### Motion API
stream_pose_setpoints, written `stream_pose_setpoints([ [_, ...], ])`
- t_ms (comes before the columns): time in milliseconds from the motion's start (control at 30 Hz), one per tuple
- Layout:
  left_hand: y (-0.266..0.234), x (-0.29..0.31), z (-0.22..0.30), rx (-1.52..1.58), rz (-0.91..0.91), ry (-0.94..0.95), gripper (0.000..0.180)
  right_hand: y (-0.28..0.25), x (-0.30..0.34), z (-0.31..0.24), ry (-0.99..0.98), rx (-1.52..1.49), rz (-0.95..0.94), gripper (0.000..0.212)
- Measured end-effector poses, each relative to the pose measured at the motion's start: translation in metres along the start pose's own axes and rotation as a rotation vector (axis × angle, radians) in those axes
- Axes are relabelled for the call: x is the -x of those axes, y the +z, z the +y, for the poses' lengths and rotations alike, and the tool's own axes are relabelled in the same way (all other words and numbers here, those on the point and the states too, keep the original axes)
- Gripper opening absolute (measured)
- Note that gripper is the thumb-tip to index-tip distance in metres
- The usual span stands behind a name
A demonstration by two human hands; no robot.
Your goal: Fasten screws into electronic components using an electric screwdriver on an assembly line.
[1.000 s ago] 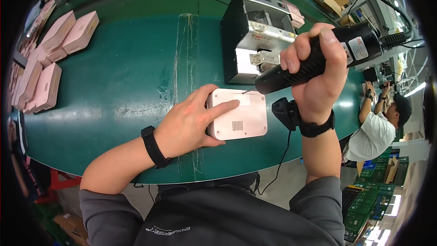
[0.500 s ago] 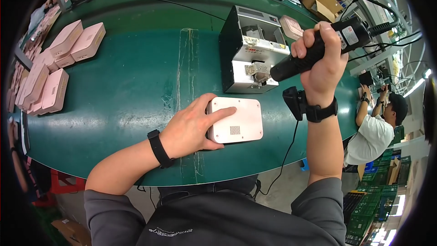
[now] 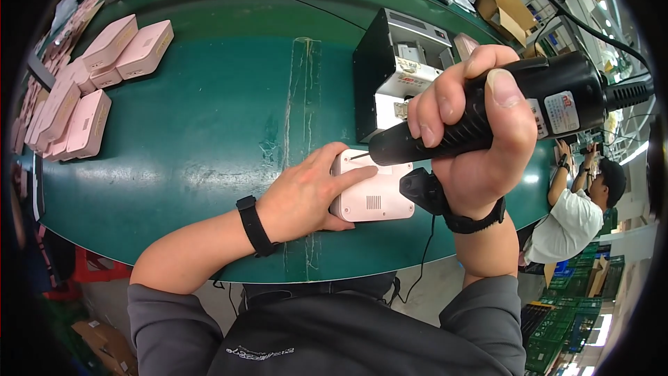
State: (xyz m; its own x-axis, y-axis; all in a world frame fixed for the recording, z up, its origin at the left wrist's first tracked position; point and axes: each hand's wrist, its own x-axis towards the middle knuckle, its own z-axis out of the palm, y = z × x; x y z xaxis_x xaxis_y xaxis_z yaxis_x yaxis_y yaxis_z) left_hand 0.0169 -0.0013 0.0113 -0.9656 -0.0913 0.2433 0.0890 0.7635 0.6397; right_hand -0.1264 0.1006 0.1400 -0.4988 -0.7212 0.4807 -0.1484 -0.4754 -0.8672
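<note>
Table (image 3: 202, 111), green, smooth-topped, near edge curved in the view; surface showing scuffs and glossy patches of light. Translucent strip (image 3: 296, 118), one, whitish and streaked, running near to far across the middle. Single pink case (image 3: 374, 202), pale, lying flat near the middle, vent slots and corner holes uppermost. Stacked pink cases (image 3: 87, 124), several, pale, piled and leaning at the left. Boxy machine (image 3: 376, 66), one, black-sided with light front panels, standing far right of the strip.
</note>
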Motion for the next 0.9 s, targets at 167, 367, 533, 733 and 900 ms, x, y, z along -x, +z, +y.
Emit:
stream_pose_setpoints([
  [167,0.002,0.001,-0.001,0.037,0.001,-0.006,0.083,0.002,0.0,0.012,0.024,0.049,-0.043,0.026],
  [367,0.003,0.002,-0.001,-0.002,0.04,-0.002,0.08,0.007,-0.001,0.014,0.081,0.03,-0.065,0.026],
  [533,0.005,0.001,-0.002,-0.016,0.059,0.004,0.079,0.006,0.001,0.02,0.062,-0.008,-0.084,0.026],
  [733,0.006,0.001,-0.002,-0.006,0.056,0.033,0.08,0.013,-0.001,0.017,0.043,0.104,-0.025,0.026],
  [900,0.001,0.0,-0.001,0.036,0.051,-0.016,0.08,-0.019,-0.008,-0.015,-0.158,0.078,0.14,0.023],
])
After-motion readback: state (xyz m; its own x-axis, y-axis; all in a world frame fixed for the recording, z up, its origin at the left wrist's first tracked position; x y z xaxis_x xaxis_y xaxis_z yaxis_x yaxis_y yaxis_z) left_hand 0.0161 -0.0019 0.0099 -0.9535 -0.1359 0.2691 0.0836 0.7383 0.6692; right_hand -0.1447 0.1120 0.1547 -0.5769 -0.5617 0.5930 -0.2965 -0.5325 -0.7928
